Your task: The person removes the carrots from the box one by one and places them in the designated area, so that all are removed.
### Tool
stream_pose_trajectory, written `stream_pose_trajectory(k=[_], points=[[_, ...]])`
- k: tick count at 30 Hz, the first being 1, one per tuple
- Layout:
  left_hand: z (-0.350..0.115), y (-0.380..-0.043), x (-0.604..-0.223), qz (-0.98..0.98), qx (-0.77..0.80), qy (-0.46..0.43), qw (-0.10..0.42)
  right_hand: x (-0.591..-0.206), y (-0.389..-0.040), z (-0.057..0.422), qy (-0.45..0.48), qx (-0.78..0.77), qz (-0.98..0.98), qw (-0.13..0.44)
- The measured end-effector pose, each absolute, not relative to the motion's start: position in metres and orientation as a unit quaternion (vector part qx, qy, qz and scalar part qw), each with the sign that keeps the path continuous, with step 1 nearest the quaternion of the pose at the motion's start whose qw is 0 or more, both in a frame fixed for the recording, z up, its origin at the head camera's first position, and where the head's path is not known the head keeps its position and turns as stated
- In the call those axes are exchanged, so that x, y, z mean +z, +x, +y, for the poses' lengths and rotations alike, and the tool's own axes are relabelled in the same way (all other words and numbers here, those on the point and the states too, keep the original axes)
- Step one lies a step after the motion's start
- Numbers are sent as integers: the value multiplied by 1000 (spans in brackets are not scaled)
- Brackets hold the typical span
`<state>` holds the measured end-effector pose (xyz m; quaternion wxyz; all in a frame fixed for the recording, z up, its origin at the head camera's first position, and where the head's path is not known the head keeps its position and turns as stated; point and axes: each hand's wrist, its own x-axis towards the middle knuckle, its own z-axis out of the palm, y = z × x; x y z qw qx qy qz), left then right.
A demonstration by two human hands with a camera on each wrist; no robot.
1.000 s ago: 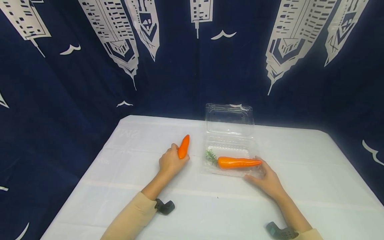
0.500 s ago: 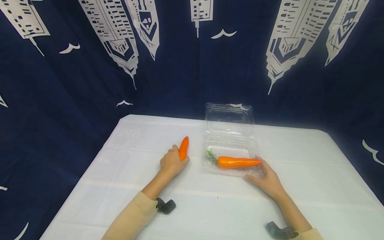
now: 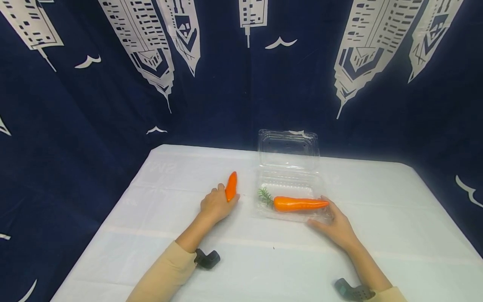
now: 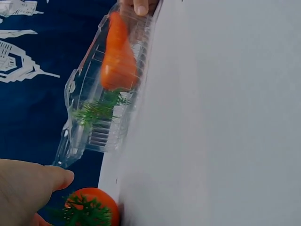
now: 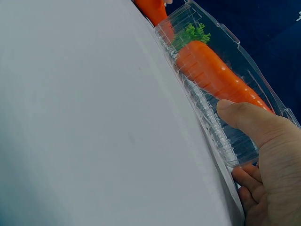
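Observation:
In the head view my left hand (image 3: 219, 205) grips an orange carrot (image 3: 231, 186) close over the white table, left of the container. Its tip points away from me, and the wrist view shows its green leafy top (image 4: 89, 212) beside my thumb (image 4: 61, 178). A clear plastic clamshell container (image 3: 290, 218) stands with its lid (image 3: 288, 149) raised at the back. Inside lies a second, longer carrot (image 3: 299, 204), green leaves to the left and tip to the right. My right hand (image 3: 337, 226) holds the container's near right corner, thumb (image 5: 240, 113) along the front wall.
A white cloth covers the table (image 3: 264, 264). Behind it hangs a dark blue curtain (image 3: 226, 105) printed with white buildings and birds. Dark devices are worn on the left wrist (image 3: 207, 259) and the right wrist (image 3: 352, 290).
The left hand and its carrot have shifted slightly toward me, and the carrot has turned a little more upright in view. The right hand, container and second carrot have stayed put.

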<state>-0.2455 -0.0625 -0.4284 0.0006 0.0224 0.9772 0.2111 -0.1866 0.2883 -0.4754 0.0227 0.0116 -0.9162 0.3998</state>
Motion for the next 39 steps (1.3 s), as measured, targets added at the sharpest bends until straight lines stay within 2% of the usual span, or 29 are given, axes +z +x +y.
stream_pose_trajectory(k=[7, 11, 14, 24, 32, 39], points=[[-63, -255, -413, 980, 187, 62, -33, -475, -186, 290, 10, 400, -916, 24], [-57, -260, -404, 965, 210, 140, -71, -475, -186, 290, 8, 400, -916, 23], [-49, -261, -397, 950, 220, 205, -80, -475, -186, 290, 7, 399, -917, 23], [-15, -267, -391, 896, 197, 394, -51, -476, -186, 290, 9, 401, -916, 26], [6, -271, -395, 879, 197, 434, -22, -473, -186, 287, 8, 400, -916, 22], [19, -277, -402, 876, 181, 447, 25, -473, -186, 287, 9, 399, -917, 24]])
